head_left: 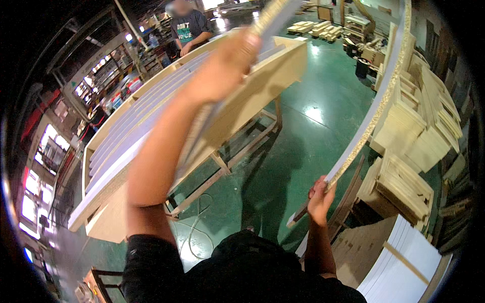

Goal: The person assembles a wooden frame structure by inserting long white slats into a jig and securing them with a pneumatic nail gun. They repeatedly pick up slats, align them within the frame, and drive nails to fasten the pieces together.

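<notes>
My left hand [227,63] is raised and closed around the edge of a long thin board [268,20] that runs up toward the top of the view. My right hand [319,199] grips the lower end of a long grey-faced chipboard strip [376,108], which stands on edge and curves up to the top right. Under my left arm, several grey boards [134,123] lie flat side by side on a wooden work table [273,76].
A person in a dark printed shirt [189,28] stands at the table's far end. Stacks of cut wooden panels [419,131] fill the right side, white sheets [404,257] lie lower right. A cable [194,232] lies on the green floor [313,121].
</notes>
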A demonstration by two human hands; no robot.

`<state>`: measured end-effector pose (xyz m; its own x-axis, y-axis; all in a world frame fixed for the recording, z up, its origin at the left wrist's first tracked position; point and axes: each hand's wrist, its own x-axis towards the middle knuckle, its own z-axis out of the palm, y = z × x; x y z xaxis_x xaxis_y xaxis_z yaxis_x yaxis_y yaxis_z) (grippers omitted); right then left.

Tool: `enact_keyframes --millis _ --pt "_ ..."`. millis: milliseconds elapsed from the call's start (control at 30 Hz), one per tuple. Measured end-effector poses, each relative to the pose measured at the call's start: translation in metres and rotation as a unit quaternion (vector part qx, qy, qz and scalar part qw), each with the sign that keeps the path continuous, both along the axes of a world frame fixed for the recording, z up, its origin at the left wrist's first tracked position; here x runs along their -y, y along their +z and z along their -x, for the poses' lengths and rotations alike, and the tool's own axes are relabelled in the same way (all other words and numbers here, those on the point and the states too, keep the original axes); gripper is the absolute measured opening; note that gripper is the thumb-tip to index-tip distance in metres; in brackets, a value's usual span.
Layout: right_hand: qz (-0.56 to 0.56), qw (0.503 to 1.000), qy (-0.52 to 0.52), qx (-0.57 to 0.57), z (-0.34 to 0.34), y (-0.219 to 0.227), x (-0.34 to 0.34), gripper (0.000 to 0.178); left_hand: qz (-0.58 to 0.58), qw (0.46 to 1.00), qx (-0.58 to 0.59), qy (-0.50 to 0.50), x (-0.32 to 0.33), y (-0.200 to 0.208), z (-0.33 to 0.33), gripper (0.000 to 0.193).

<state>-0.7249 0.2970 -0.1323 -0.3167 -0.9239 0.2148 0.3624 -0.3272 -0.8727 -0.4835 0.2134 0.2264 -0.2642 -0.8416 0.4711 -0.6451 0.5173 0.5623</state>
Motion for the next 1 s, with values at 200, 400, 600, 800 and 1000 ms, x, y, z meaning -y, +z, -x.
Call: enact_keyframes --millis 200,400,600,800,1000 --pt "0.016 0.996 -0.037 -0.075 0.018 0.030 0.083 0.037 0.009 0.964 -0.252 -0.084 0.097 -0.108 0.052 0.042" --pt "0.054 0.937 -0.111 -0.326 0.050 0.058 0.196 0.033 -0.077 0.863 -0.454 -0.207 0.203 -0.174 0.098 0.050" --pt "0.005 0.899 -0.105 -0.425 0.111 0.028 0.297 0.044 -0.202 0.742 -0.586 -0.254 0.316 -0.235 0.183 0.056" --pt "-0.095 0.859 -0.094 -0.495 0.187 -0.005 0.389 0.051 -0.305 0.616 -0.682 -0.250 0.429 -0.299 0.259 0.066" --pt "-0.075 0.839 -0.075 -0.533 0.263 -0.047 0.511 0.068 -0.432 0.519 -0.723 -0.146 0.538 -0.335 0.327 0.060"
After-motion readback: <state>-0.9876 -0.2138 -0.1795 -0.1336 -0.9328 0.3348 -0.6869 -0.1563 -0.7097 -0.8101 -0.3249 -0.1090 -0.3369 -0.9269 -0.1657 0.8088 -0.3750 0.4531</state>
